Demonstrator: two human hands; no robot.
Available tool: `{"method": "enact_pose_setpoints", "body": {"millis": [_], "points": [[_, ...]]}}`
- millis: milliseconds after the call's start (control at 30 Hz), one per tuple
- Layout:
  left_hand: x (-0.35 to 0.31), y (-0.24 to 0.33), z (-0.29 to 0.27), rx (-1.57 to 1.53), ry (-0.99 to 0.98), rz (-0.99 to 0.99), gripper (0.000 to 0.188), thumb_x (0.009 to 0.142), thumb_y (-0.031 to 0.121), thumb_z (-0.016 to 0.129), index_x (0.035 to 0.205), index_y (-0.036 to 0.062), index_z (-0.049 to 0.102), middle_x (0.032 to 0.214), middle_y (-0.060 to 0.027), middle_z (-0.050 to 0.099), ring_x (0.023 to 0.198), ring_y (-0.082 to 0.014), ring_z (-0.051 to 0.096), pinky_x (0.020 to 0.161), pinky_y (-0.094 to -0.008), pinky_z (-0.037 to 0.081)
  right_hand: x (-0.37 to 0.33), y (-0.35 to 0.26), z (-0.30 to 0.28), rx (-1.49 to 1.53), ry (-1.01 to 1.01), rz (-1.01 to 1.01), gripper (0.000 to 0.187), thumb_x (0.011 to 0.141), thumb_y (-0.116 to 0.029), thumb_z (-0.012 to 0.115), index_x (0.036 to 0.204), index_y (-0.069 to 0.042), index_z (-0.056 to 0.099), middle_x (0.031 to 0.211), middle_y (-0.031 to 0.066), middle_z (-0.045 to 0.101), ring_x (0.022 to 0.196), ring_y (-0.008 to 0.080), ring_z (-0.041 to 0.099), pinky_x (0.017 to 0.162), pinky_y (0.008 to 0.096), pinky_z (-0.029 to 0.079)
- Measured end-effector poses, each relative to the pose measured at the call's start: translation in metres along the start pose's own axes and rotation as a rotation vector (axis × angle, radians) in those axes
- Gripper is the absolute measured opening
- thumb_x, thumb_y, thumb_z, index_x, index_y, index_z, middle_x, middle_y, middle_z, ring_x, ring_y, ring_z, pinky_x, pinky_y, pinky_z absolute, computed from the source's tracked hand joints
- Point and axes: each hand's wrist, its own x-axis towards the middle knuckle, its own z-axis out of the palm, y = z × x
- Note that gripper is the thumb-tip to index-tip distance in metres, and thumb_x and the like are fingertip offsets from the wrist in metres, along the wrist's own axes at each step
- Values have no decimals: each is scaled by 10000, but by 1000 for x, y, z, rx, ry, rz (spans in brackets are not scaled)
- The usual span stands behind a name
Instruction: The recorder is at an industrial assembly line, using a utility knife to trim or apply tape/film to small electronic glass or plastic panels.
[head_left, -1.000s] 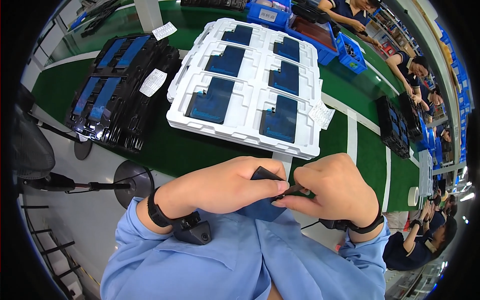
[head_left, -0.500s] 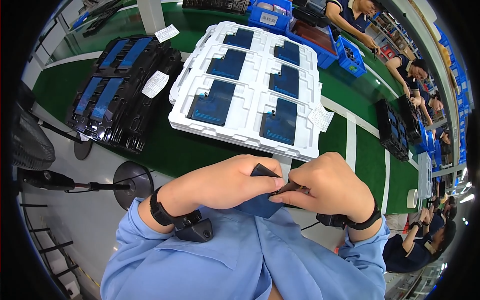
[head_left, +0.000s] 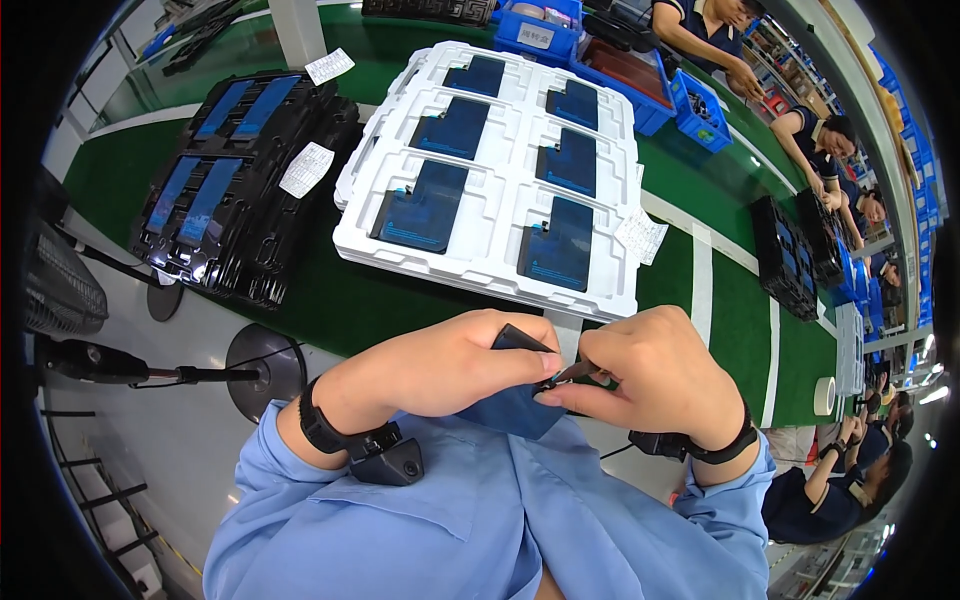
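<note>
In front of my chest, my left hand (head_left: 468,362) is closed around a dark blue flat phone back panel (head_left: 515,414), with its thumb along the upper edge. My right hand (head_left: 655,368) pinches a slim dark tool (head_left: 573,371) that looks like tweezers. Its tip meets the panel beside my left thumb, where a small dark part shows; fingers hide the details. Just beyond my hands is a white moulded tray (head_left: 480,284), several similar dark blue panels (head_left: 556,243) lying in its recesses.
Black trays (head_left: 250,190) with blue strips are stacked at the left, paper slips (head_left: 307,170) on them. Blue bins (head_left: 540,30) stand at the back. A tape roll (head_left: 824,397) lies on the green table at right. Fans stand at left; several co-workers (head_left: 825,150) are on the right.
The panel in my left hand has tilted a little, its visible corner shifting slightly. The tool in my right hand has turned slightly at the panel's edge. The trays stay put.
</note>
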Motion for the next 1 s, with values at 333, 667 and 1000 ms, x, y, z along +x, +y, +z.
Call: {"method": "enact_pose_setpoints", "body": {"millis": [333,667,1000], "points": [[2,-5,1,-49,7,10,225,873,241,478,804,42,558,639,43,446,594,-50,361,531,-211,303,1,0,1,7,-35,18,381,723,-384,655,547,-59,559,447,74,501,423,253,523,404,320,384],[-1,0,2,32,29,8,223,873,239,470,798,46,552,642,49,450,590,-47,365,530,-210,309,1,0,0,16,-82,32,395,721,-391,654,522,-66,551,419,66,481,416,255,517,399,320,380],[-1,-2,0,-46,10,34,218,876,231,471,828,39,563,685,39,474,621,-44,381,555,-204,319,-1,2,5,29,84,-23,375,706,-359,680,555,-52,528,476,73,518,434,259,527,397,323,381]]}}
